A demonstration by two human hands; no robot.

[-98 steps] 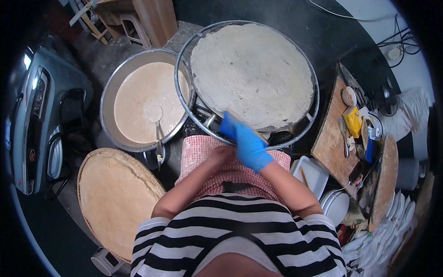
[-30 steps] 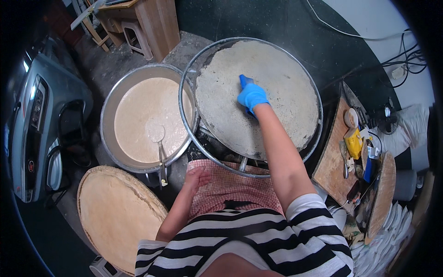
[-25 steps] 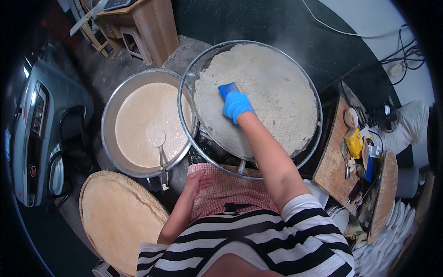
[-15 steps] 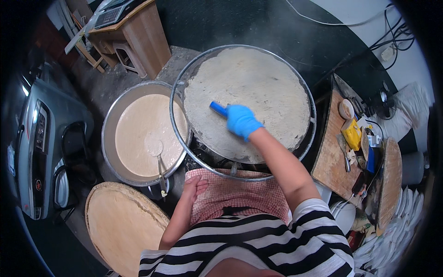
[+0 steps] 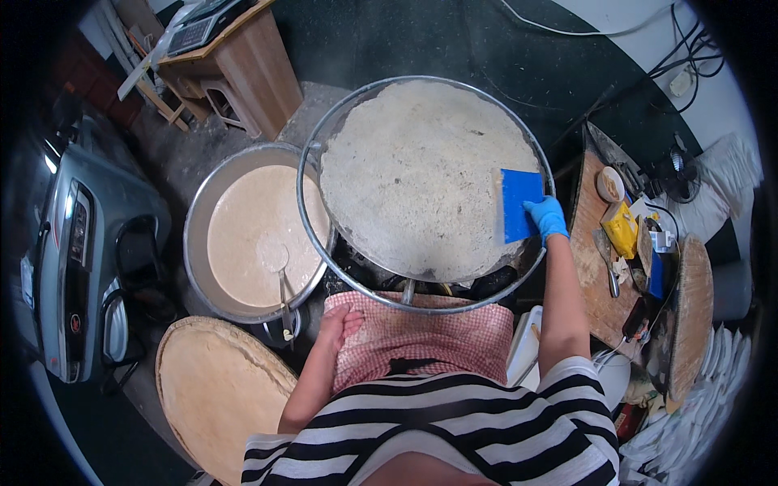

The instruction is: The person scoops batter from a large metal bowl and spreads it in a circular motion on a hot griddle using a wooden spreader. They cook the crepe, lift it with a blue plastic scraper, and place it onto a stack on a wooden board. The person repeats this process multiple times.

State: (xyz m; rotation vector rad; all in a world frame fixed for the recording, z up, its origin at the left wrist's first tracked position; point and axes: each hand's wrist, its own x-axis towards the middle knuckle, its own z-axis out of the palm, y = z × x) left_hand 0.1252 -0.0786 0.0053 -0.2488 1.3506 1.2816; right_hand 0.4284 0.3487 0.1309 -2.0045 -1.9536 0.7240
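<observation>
Two hands show, one gloved and one bare. The right hand [image 5: 547,217], in a blue glove, is right of the frame's centre, its grip pinching the near edge of one blue scraper [image 5: 519,202]. That scraper lies over the right part of one round pale layer [image 5: 421,178] at upper centre; whether it touches the layer I cannot tell. One metal ring [image 5: 438,310] encircles the layer. The left hand [image 5: 342,322], bare, rests at lower centre against one checked apron [image 5: 421,344], its grip loose, fingers slightly bent, around nothing visible.

Left of centre stands one pot [image 5: 197,235] of pale batter [image 5: 235,243] with one ladle [image 5: 284,296] in it. One big round pale disc [image 5: 219,397] is at lower left. One bench [image 5: 596,251] at right carries one bowl [image 5: 609,185] and one yellow packet [image 5: 621,221]. At upper left, one stool [image 5: 231,101] stands under one wooden desk [image 5: 259,73].
</observation>
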